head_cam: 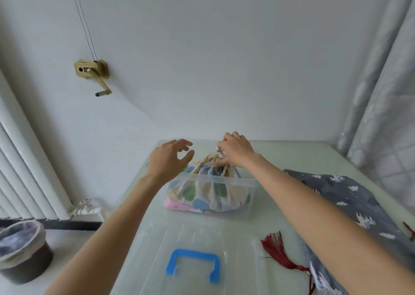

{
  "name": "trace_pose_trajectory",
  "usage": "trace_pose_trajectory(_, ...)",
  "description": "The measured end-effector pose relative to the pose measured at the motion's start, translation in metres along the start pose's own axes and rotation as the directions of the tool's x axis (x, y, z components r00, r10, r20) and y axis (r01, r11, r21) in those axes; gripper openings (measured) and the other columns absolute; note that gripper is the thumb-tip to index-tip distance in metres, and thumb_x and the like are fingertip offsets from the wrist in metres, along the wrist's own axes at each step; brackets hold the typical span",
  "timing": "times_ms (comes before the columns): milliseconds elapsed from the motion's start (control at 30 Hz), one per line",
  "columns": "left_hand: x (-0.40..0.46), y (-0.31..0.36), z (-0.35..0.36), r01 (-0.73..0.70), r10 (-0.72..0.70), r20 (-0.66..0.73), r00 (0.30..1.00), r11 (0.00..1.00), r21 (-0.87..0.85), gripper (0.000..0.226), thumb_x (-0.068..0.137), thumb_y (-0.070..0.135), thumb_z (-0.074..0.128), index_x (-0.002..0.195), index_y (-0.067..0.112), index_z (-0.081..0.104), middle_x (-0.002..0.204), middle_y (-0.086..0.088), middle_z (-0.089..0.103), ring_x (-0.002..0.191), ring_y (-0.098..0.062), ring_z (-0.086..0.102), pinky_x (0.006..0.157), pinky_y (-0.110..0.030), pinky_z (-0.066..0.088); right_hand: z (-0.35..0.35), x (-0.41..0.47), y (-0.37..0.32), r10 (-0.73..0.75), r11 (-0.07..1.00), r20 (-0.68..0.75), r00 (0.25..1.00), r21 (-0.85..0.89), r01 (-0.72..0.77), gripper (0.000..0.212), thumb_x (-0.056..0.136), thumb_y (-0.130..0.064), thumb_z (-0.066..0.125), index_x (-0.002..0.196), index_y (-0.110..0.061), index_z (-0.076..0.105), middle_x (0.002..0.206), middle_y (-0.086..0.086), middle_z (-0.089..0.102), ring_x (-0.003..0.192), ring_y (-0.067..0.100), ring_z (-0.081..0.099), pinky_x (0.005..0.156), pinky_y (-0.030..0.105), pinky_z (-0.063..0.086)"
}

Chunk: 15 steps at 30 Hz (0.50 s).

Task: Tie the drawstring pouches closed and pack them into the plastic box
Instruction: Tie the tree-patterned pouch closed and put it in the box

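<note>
Nearest the viewer, the clear lid [195, 249] of the plastic box lies flat on the table [298, 157], its blue handle [193, 263] uppermost; the box is therefore not yet closed. Just to the right of the lid lies a red tassel [278, 249], and beyond it, along the right edge of the table, a grey printed pouch [350, 196] lies outside the box, its mouth not clearly visible, so whether it is tied cannot be told. At mid-table stands the plastic box [231, 181], open, holding a pink pouch [179, 205] at the bottom and, on top of it, a pouch with blue and green patches [208, 193] whose gathered neck rises above the rim. The right hand [235, 152] reaches over the box, its fingers [221, 147] clenched on the cream drawstring [210, 156] at that neck. The left hand [169, 160] hovers just left of the neck, fingers released and loosely spread, grasping nothing. Judged from this arrangement, two pouches are packed, the upper one apparently at the knotting or settling stage; the grey pouch remains to be packed and the lid to be fitted. Beyond the table stands a plain white wall.
</note>
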<state>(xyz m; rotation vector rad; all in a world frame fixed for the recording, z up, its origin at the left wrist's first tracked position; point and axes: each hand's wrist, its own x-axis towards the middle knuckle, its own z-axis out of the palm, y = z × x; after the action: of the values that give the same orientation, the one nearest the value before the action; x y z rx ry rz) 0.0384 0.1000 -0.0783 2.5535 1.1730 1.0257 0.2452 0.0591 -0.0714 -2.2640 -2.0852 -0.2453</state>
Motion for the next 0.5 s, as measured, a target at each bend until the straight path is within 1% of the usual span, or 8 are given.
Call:
trace_pose_trajectory(67,-0.012,0.008,0.002,0.019,-0.021,-0.029,0.999,0.996,-0.086,0.018,0.089,0.034,0.058,0.104,0.029,0.066,0.092,0.013,0.069,0.087,-0.007,0.063,0.080,-0.031,0.052,-0.001,-0.013,0.002,0.006,0.994,-0.006,1.000,0.106,-0.006,0.050,0.077,-0.051,0.067,0.117,-0.022,0.058,0.123,0.004,0.050,0.116,0.026,0.041,0.093,0.035,0.034)
trace_pose_trajectory(133,-0.023,0.018,0.003,0.003,-0.013,-0.055,0.998,0.983,-0.181,0.014,0.088,0.031,0.059,0.099,0.030,0.068,0.084,0.016,0.067,0.083,-0.007,0.065,0.079,-0.033,0.054,-0.010,-0.033,0.004,-0.009,0.967,-0.077,0.997,0.254,0.029,0.036,0.081,-0.039,0.068,0.113,-0.023,0.061,0.120,0.003,0.054,0.114,0.024,0.045,0.091,0.035,0.037)
trace_pose_trajectory(200,-0.035,0.034,0.005,-0.022,0.006,-0.063,0.998,0.967,-0.253,0.014,0.087,0.032,0.058,0.096,0.030,0.069,0.080,0.017,0.067,0.080,-0.005,0.065,0.075,-0.034,0.055,-0.020,-0.062,0.007,0.010,0.921,-0.202,0.979,0.383,0.069,0.026,0.084,-0.035,0.066,0.106,-0.021,0.064,0.111,-0.001,0.060,0.106,0.019,0.053,0.087,0.034,0.043)
trace_pose_trajectory(233,-0.041,0.044,0.005,-0.038,0.021,-0.063,0.998,0.958,-0.285,0.015,0.087,0.033,0.057,0.095,0.030,0.069,0.079,0.017,0.068,0.079,-0.004,0.065,0.074,-0.034,0.055,-0.025,-0.077,0.009,0.033,0.904,-0.268,0.963,0.419,0.086,0.022,0.085,-0.032,0.065,0.103,-0.020,0.066,0.105,-0.003,0.064,0.100,0.017,0.056,0.085,0.035,0.046)
trace_pose_trajectory(300,-0.059,0.070,0.009,-0.061,0.047,-0.047,0.998,0.930,-0.362,0.015,0.087,0.032,0.057,0.094,0.029,0.069,0.078,0.017,0.068,0.076,-0.001,0.065,0.073,-0.032,0.055,-0.030,-0.119,0.013,0.103,0.873,-0.347,0.932,0.480,0.082,0.015,0.086,-0.028,0.063,0.098,-0.020,0.067,0.094,-0.006,0.069,0.087,0.014,0.062,0.081,0.038,0.051)
trace_pose_trajectory(333,-0.068,0.083,0.013,-0.072,0.066,-0.030,0.997,0.913,-0.402,0.015,0.087,0.030,0.056,0.093,0.028,0.069,0.076,0.017,0.068,0.075,0.000,0.065,0.073,-0.031,0.055,-0.031,-0.140,0.016,0.142,0.860,-0.366,0.920,0.505,0.068,0.012,0.086,-0.025,0.062,0.096,-0.021,0.068,0.089,-0.007,0.070,0.082,0.014,0.064,0.078,0.038,0.052)
trace_pose_trajectory(400,-0.088,0.111,0.025,-0.084,0.114,0.034,0.993,0.879,-0.470,0.018,0.086,0.033,0.054,0.095,0.028,0.068,0.076,0.017,0.069,0.074,0.001,0.066,0.072,-0.030,0.055,-0.028,-0.186,0.022,0.223,0.842,-0.361,0.906,0.539,0.007,0.011,0.085,-0.021,0.063,0.094,-0.020,0.069,0.084,-0.006,0.072,0.075,0.013,0.065,0.076,0.036,0.053)
trace_pose_trajectory(500,-0.121,0.154,0.049,-0.074,0.194,0.200,0.960,0.869,-0.489,0.017,0.087,0.032,0.056,0.100,0.028,0.067,0.084,0.012,0.072,0.075,0.001,0.065,0.075,-0.026,0.054,-0.012,-0.253,0.039,0.284,0.828,-0.297,0.912,0.555,-0.077,0.012,0.086,-0.017,0.064,0.096,-0.016,0.070,0.080,-0.007,0.070,0.072,0.009,0.065,0.075,0.034,0.054)
